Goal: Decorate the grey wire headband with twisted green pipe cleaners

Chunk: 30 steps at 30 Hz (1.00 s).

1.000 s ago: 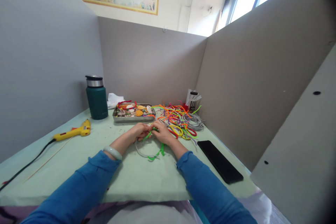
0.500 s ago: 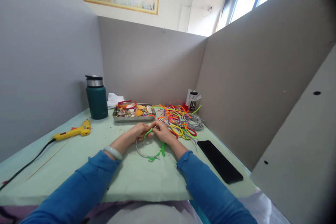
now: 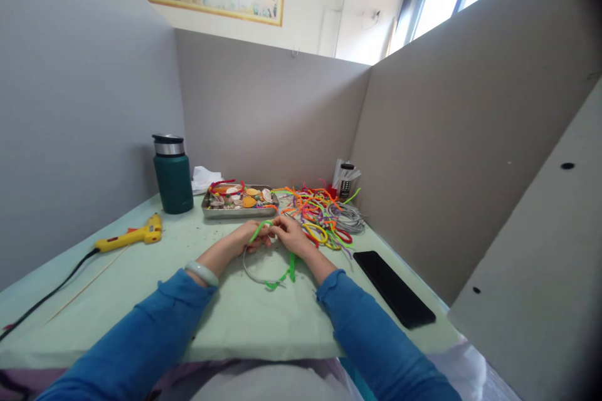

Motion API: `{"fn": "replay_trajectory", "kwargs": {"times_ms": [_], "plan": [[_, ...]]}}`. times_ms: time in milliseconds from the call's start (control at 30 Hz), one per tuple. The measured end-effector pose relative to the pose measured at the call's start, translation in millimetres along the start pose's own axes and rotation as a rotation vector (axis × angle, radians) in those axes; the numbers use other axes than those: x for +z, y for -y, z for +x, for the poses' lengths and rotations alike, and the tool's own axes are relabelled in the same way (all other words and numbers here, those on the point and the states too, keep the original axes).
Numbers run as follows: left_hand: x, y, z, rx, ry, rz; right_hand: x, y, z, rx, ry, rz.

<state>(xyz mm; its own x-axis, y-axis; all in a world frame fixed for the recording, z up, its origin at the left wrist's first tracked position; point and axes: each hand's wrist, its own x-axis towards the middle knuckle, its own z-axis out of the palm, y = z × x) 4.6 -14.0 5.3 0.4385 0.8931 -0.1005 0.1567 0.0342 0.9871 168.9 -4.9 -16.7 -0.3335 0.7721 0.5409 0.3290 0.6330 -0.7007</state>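
Note:
Close together over the middle of the table, my left hand [image 3: 250, 237] and my right hand [image 3: 288, 233] are pinched around a bent grey wire [image 3: 249, 272]. A bright green pipe cleaner [image 3: 258, 231] arches across my left fingers, its other end between the fingertips of my right hand. The wire curves below my hands, with more green pipe cleaner [image 3: 282, 277] wound on its lower part and a piece hanging under my right hand. My fingers hide the spot where the green strand meets the wire.
Behind my hands sits a metal tray [image 3: 239, 214] of shells and beads. Tangled coloured pipe cleaners [image 3: 315, 208] lie right of it. A yellow glue gun [image 3: 129, 238], a thin stick [image 3: 89, 282] and a green bottle [image 3: 174, 182] are at left, a black phone [image 3: 394, 288] at right. Grey partitions enclose the table.
The loose part of the green pipe cleaner has swung upward and left, from below the fingertips to an arch over my left fingers. Both arms stay in nearly the same place.

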Motion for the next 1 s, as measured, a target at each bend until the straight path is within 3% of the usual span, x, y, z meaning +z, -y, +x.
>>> {"fn": "replay_trajectory", "kwargs": {"times_ms": [1000], "plan": [[5.1, -2, -4, 0.002, 0.054, 0.139, -1, 3, 2, 0.258, -0.033, 0.102]]}}
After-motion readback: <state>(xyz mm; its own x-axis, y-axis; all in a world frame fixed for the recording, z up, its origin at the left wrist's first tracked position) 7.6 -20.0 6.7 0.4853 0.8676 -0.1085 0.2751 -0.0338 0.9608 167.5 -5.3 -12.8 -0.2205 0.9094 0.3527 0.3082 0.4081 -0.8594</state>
